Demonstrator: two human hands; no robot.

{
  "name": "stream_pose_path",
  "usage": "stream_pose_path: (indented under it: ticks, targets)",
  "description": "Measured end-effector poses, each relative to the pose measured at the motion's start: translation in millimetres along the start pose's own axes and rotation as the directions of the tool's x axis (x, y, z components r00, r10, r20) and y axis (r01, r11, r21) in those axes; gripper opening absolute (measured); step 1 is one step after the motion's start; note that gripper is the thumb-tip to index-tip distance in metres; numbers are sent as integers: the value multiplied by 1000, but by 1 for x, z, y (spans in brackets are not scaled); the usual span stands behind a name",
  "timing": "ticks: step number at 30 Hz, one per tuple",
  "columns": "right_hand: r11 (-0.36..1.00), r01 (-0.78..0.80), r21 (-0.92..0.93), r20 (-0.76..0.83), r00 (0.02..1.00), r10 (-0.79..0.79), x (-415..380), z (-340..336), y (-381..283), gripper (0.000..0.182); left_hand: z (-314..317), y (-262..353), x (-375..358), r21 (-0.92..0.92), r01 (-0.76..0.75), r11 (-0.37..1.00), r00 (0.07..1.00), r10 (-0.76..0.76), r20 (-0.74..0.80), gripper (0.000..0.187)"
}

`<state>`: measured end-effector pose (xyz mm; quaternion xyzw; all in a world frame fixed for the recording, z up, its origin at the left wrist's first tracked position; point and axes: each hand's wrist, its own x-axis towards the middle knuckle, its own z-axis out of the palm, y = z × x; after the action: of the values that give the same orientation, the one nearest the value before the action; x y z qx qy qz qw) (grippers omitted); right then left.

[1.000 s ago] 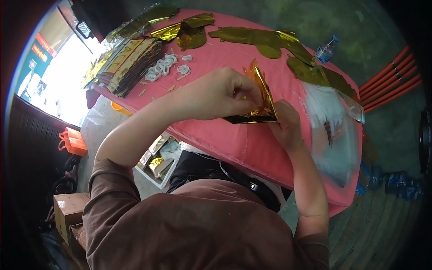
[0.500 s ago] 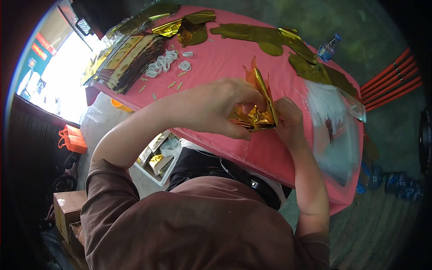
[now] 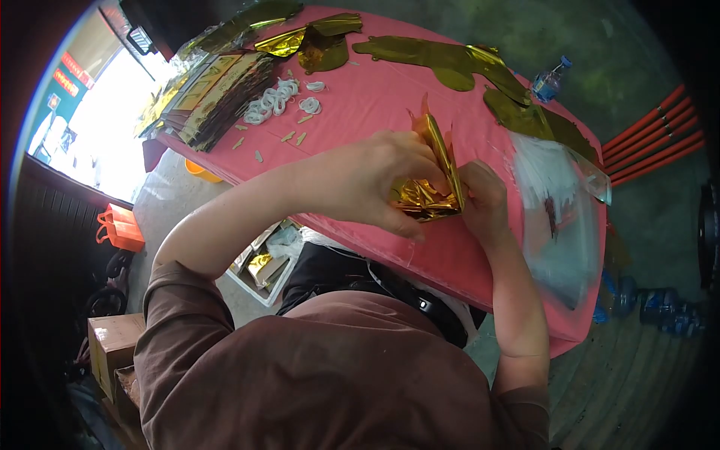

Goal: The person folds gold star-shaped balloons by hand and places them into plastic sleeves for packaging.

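Gold foil piece: located between both hands, over the near part of the pink-covered table; whether it touches the cloth cannot be told.

Findings from left to right. A cardboard box and an orange bag stand off the table. A stack of folded packets lies at the table's left end, layered, apparently to save room. White cord coils lie beside it, each looped up, probably against tangling. Small pale pieces are scattered near them, within the left arm's reach.

The left hand has its thumb spread from its fingers, the fingers curled into the foil's opening, seemingly to hold the layers apart. Flat gold foil shapes lie along the far edge, clear of the hands' working area. The right hand is closed on the foil's right edge, presumably as the steadying grip; its fingertips are partly hidden. Clear plastic sleeves lie at the right end, just beyond that forearm.
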<state>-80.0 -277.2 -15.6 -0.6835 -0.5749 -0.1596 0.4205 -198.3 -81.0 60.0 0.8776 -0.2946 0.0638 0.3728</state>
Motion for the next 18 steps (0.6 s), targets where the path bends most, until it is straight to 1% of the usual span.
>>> stream_pose_path:
  ticks: [1,2,4,5,7,8,10,11,13,17,18]
  targets:
    - [1000,-15,-8,6,1000,15,0,-1,0,8,2,0,0,133,-61,989,998,63,-15,39]
    - [1000,-16,-8,7,1000,16,0,-1,0,8,6,1,0,131,-60,989,998,63,-15,39]
    - [999,-29,-19,15,999,29,-1,-1,2,10,14,3,-4,337,-78,938,990,112,-83,40]
    - [999,-30,-18,15,999,30,-2,0,3,10,19,1,-6,336,-77,939,990,111,-83,40]
    - [998,-42,-51,12,999,43,-3,-1,5,24,29,-4,-9,454,-107,885,962,207,-178,36]
    - [998,-44,-51,14,999,45,-4,-1,5,24,32,-4,-10,452,-106,886,962,206,-178,36]
    - [998,-40,-46,8,999,40,-3,0,4,24,36,-1,-15,568,-13,823,970,149,-193,32]
    - [998,-40,-45,9,999,40,-3,0,4,24,38,1,-17,568,-12,823,970,148,-193,32]
    - [996,-24,-81,23,999,26,-4,0,6,23,43,5,-18,637,77,767,940,158,-304,32]
    - [997,-21,-79,28,999,23,-2,1,1,22,45,8,-16,612,107,783,938,125,-323,30]
    - [997,-28,-76,18,999,29,-2,1,1,22,46,7,-16,621,79,779,941,148,-306,29]
